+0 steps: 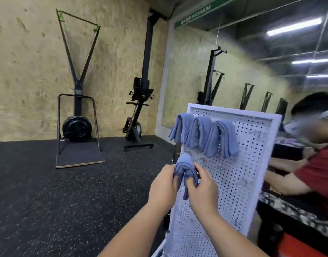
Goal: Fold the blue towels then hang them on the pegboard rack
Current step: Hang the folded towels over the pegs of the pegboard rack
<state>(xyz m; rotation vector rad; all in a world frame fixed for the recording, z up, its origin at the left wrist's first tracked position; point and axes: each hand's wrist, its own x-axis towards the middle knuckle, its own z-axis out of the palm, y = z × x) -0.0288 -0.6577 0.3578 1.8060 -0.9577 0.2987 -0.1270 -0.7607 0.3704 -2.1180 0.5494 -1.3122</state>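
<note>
While three folded blue towels hang side by side from the top row of the white pegboard rack, a fourth blue towel sits just below them, near the rack's left edge, draped in an inverted U. The left hand grips the towel's left fold, fingers curled round the cloth. The right hand grips the right fold, thumb and fingers clamped on the cloth in front of the rack's perforated face. Whether this towel rests on a hook cannot be told. Left of the rack, two black exercise machines stand against a chipboard wall on a dark speckled floor. Right of the rack, a person in a red shirt leans over a patterned worktop.
</note>
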